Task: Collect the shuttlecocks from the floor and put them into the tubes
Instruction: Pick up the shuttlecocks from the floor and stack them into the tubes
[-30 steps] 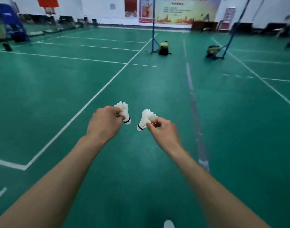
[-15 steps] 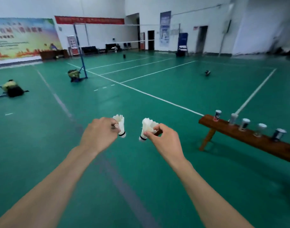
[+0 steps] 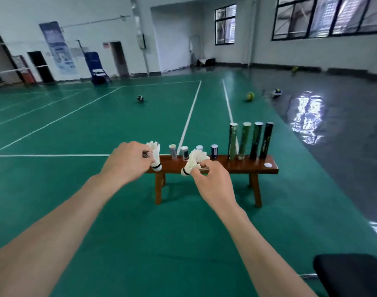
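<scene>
Left hand (image 3: 127, 162) pinched white feathered shuttlecock (image 3: 156, 156), cork down; right hand (image 3: 213, 183) pinched second white shuttlecock stack (image 3: 194, 162); both held near brown wooden bench (image 3: 234, 167); four tall dark-green tubes (image 3: 250, 140) upright at bench's right; collection seemingly done for these; insertion left.

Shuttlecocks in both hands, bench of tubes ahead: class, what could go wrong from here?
1. Each hand only pinches its shuttlecock by the feathers, so one might slip or crush.
2. The tall tubes stand upright, close together, on the narrow bench; a careless reach could topple them.
</scene>
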A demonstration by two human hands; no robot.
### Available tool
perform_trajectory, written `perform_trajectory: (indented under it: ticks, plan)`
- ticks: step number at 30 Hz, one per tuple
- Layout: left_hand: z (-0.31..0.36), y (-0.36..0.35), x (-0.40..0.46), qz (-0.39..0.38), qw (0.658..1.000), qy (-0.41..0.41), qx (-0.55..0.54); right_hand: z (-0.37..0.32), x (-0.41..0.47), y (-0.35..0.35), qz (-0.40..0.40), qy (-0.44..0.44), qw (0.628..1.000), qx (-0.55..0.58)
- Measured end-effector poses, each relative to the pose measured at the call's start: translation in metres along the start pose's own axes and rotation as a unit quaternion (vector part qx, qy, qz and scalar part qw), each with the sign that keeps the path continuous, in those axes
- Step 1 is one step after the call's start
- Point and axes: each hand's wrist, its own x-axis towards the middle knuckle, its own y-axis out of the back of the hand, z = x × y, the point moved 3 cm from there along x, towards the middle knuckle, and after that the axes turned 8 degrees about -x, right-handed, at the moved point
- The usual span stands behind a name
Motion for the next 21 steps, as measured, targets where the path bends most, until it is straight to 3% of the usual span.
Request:
perform_trajectory:
  ticks: [7,14,21]
  plan:
    - [0.082,-0.124,0.145,-0.112,0.986,-0.095,-0.073,0.122,0.084,0.036,0.062,-0.133,0.989,-0.009]
    - [0.105,-0.227,0.300,-0.147,0.963,-0.092,-0.208,0.205,0.211,0.039,0.081,-0.201,0.975,-0.051]
    - [0.163,-0.333,0.422,-0.235,0.933,-0.108,-0.250,0.273,0.301,0.045,0.079,-0.297,0.951,-0.019]
